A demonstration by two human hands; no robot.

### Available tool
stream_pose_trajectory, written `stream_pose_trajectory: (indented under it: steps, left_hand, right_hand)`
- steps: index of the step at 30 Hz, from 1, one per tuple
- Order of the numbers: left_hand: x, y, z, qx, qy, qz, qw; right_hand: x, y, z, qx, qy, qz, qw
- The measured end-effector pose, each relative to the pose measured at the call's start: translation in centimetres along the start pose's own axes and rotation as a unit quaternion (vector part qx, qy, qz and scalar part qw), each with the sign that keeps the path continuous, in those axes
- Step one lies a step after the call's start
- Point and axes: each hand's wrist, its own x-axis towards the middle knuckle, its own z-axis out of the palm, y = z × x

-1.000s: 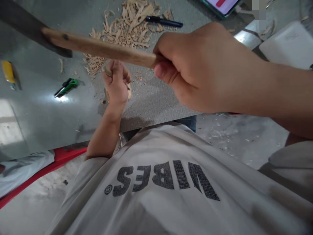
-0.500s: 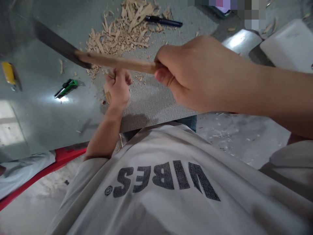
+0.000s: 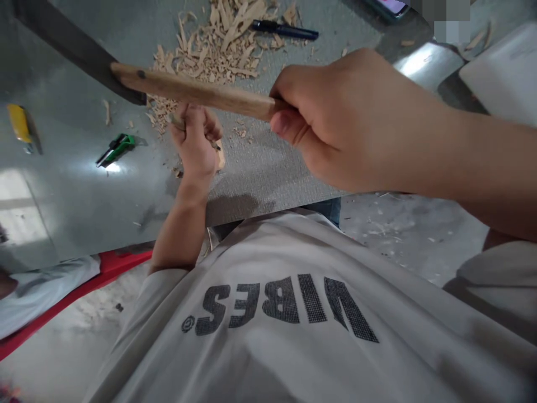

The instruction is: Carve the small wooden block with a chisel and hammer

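Note:
My right hand (image 3: 327, 120) is closed round the end of the wooden handle of a machete (image 3: 180, 87). Its dark, broad blade (image 3: 71, 47) reaches to the upper left, raised over the table. Lower down, behind the handle, my left hand (image 3: 195, 137) is wrapped round a small piece of pale wood (image 3: 221, 157). Most of that piece is hidden by the fingers and palm; a bit shows by the wrist and another bit by the thumb. Wood shavings (image 3: 222, 45) lie heaped just beyond both hands.
A dark blue pen (image 3: 285, 29) lies on the shavings. A green cutter knife (image 3: 115, 150) and a yellow cutter (image 3: 19, 124) rest on the grey table (image 3: 71, 196) at left. A phone (image 3: 390, 8) and a white flat object (image 3: 503, 73) are at upper right. Another person's sleeve (image 3: 50, 285) shows at lower left.
The machete has shifted up and left, showing more of its blade and handle. My left hand has turned, and the wood now shows on the right side of its wrist instead of the left.

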Motion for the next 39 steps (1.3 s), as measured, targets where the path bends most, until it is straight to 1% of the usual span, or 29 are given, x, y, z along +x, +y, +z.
stream_pose_trajectory:
  steps: [3, 6, 9, 13, 15, 17, 18, 20, 22, 25, 26, 29, 31, 33, 34, 37, 39]
  left_hand:
    - [0.2, -1.1, -0.5, -0.003, -0.003, 0.014, 1.0]
    - [0.4, -1.6, -0.6, -0.017, 0.007, 0.029, 0.999]
    - [0.1, -1.1, -0.2, -0.007, -0.007, 0.037, 0.999]
    - [-0.7, -0.1, 0.4, 0.013, -0.005, 0.034, 0.999]
    - [-0.8, 0.1, 0.6, 0.009, -0.018, 0.041, 0.999]
    - [-0.8, 0.2, 0.6, 0.012, -0.032, 0.044, 0.998]
    - [-0.7, 0.2, 0.5, 0.019, -0.033, 0.042, 0.998]
    - [-0.7, 0.2, 0.5, 0.03, -0.024, 0.042, 0.998]
    - [-0.7, 0.2, 0.4, 0.035, -0.029, 0.042, 0.998]
    - [-0.7, 0.2, 0.4, 0.035, -0.042, 0.038, 0.998]
    - [-0.7, 0.1, 0.4, 0.034, -0.031, 0.035, 0.998]
    - [-0.7, 0.0, 0.7, 0.033, 0.015, 0.03, 0.999]
    - [-0.8, 0.2, 0.9, 0.04, 0.015, 0.026, 0.999]
    - [-1.1, 0.5, 1.1, 0.038, -0.004, 0.023, 0.999]
    - [-1.2, 0.7, 1.2, 0.034, -0.003, 0.021, 0.999]
    - [-1.4, 1.1, 1.3, 0.023, 0.016, 0.001, 1.0]
    - [-1.3, 1.1, 1.2, 0.024, 0.014, -0.022, 0.999]
  right_hand:
    - [0.0, -0.3, -0.3, -0.014, -0.014, 0.002, 1.0]
    - [0.0, -0.4, -0.2, -0.024, -0.002, 0.0, 1.0]
    - [0.1, -0.4, 0.0, -0.017, 0.01, 0.0, 1.0]
    - [0.1, -0.4, -0.3, -0.022, -0.03, -0.001, 0.999]
    - [0.1, -0.5, -0.7, -0.021, -0.012, -0.005, 1.0]
    - [0.1, -0.6, -0.9, -0.008, 0.025, -0.007, 1.0]
    - [0.2, -0.6, -1.0, -0.005, 0.028, -0.011, 1.0]
    - [0.3, -0.6, -0.8, -0.02, 0.0, -0.016, 1.0]
    - [0.4, -0.6, -0.5, -0.035, -0.016, -0.018, 0.999]
    - [0.6, -0.6, 0.0, -0.013, 0.016, -0.007, 1.0]
    - [0.6, -0.6, 0.1, -0.007, 0.02, -0.006, 1.0]
    - [0.4, -0.5, 0.1, -0.02, -0.003, -0.006, 1.0]
    - [0.3, -0.6, 0.0, -0.027, -0.002, -0.009, 1.0]
    - [0.2, -0.7, 0.0, -0.023, 0.016, -0.001, 1.0]
    - [0.2, -0.7, 0.0, -0.022, 0.018, 0.004, 1.0]
    - [0.3, -0.6, 0.4, -0.026, -0.007, 0.012, 1.0]
    - [0.4, -0.6, 0.5, -0.021, -0.007, 0.008, 1.0]
